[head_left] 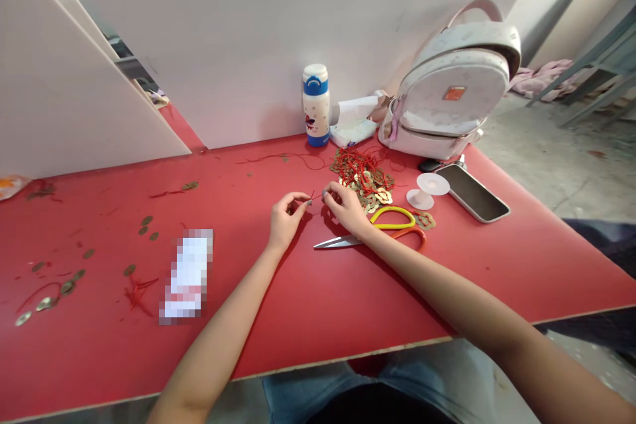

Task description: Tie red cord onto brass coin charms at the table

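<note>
A thin red cord (317, 197) runs between my two hands above the middle of the table. My left hand (289, 215) pinches one end, thumb against forefinger. Closed in the same way, my right hand (344, 207) grips the other end. Whether a coin hangs on the cord between the fingertips is too small to tell. Just beyond my right hand lies a heap of brass-coloured coins (370, 189) tangled with red cords (355, 164). Scissors (338, 242) with one yellow and one orange handle lie partly under my right wrist, blades pointing left.
On the red table (318, 305) are a phone (474, 193), an empty spool (432, 184), a drink bottle (317, 106), a tissue pack (354, 132) and a white backpack (447, 93). Loose coins (68, 287) and a blurred-out white item (187, 277) lie left. White panels (258, 46) stand behind.
</note>
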`<state>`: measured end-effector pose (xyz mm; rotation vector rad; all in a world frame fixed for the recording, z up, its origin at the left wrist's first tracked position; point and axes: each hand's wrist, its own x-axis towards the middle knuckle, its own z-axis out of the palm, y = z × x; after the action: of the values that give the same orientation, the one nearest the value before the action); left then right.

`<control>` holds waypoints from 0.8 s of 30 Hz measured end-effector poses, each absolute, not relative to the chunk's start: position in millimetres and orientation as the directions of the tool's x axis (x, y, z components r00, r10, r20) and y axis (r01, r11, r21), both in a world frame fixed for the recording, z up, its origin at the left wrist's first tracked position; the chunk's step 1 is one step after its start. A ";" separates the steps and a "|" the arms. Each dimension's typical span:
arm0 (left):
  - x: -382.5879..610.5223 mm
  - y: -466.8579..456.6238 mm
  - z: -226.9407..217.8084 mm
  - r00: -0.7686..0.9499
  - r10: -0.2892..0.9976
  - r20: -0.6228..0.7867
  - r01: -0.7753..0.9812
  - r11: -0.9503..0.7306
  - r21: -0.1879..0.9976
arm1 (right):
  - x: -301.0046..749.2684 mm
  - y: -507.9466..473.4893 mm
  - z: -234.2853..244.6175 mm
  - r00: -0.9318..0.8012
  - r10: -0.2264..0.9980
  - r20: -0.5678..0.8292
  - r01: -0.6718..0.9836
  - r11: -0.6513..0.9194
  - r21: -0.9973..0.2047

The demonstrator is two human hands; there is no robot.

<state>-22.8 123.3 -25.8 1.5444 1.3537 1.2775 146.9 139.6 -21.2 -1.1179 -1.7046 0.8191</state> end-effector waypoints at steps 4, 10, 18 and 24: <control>-22.3 123.9 -26.6 -0.025 0.969 0.247 0.280 -0.231 0.932 | 146.8 139.6 -20.1 -0.177 0.919 0.351 0.269 0.388 -0.881; -22.7 124.2 -28.5 -0.044 0.964 0.261 0.275 -0.239 0.931 | 145.2 138.7 -20.0 -0.322 0.886 0.333 0.373 0.442 -0.816; -24.2 124.1 -28.6 -0.062 0.973 0.224 0.232 -0.204 0.951 | 146.3 138.6 -21.4 -0.414 0.857 0.307 0.424 0.480 -0.768; -24.5 124.2 -27.8 -0.078 0.977 0.200 0.211 -0.180 0.961 | 146.2 139.0 -23.1 -0.366 0.845 0.389 0.395 0.520 -0.757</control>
<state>-24.5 124.2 -27.8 1.4589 1.3380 1.3242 146.2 139.0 -23.1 -1.0124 -1.9671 0.7190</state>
